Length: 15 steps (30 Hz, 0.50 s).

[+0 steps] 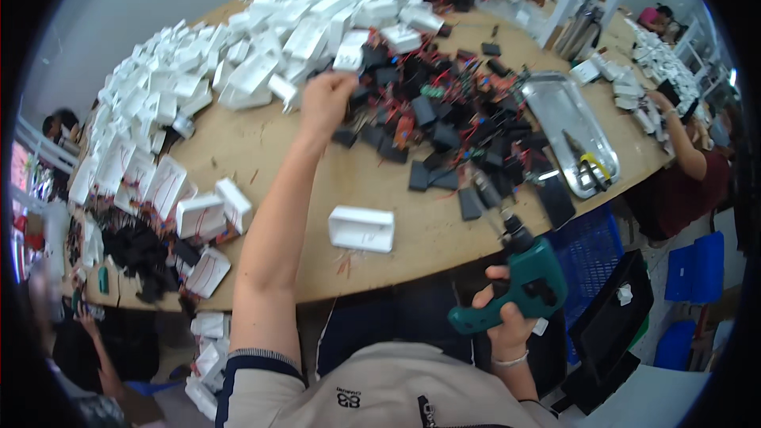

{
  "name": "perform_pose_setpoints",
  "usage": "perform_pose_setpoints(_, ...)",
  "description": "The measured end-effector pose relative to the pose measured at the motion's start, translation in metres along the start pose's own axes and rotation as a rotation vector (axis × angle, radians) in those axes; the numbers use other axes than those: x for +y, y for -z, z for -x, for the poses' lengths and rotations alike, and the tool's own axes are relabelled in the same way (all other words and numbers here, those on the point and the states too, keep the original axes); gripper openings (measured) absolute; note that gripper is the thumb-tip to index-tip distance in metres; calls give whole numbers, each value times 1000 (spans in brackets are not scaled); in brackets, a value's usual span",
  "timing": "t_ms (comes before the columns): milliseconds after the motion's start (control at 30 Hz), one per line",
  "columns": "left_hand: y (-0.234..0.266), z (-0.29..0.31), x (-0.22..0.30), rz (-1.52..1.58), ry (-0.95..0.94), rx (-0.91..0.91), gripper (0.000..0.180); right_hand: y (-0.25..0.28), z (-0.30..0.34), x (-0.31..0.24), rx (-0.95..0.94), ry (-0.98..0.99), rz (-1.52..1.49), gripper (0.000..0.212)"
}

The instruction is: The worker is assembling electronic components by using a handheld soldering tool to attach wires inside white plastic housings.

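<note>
My left hand (327, 105) reaches far out over the table, its fingers closed at the border between the white and black heaps. What they hold, if anything, is hidden; a white plastic box (349, 53) lies right beyond the knuckles. In my right hand (507, 325), at the near right edge, is a green power drill (533, 281), its bit end pointing away over the table. Between my arms, a single open white box (361, 230) sits on the tabletop, with small reddish wire scraps (346, 265) just in front.
White boxes (261, 71) heap up at the far left; black parts with red wires (444, 111) spread beside them. A metal tray (567, 119) holds yellow-handled pliers (590, 165). A blue crate (590, 246) stands below the right edge. Other people work at both sides.
</note>
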<state>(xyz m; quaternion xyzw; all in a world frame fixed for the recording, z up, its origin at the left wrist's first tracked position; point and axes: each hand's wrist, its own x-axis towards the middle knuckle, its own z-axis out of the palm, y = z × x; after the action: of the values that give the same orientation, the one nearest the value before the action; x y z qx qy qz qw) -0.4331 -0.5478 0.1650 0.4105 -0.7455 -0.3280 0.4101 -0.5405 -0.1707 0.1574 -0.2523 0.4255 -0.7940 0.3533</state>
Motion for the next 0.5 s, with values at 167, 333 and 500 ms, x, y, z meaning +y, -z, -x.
perform_pose_setpoints(167, 58, 29, 13, 555, -97, 256, 18, -5, -10, 4, -85, 21, -11, 60)
perform_pose_setpoints(333, 110, 96, 53, 244, -219, 212, 15, -10, -8, 15, -222, -47, -242, 58)
perform_pose_setpoints(500, 104, 172, 57, -74, -288, -170, 15, -34, 2, 41, -189, -257, -301, 67)
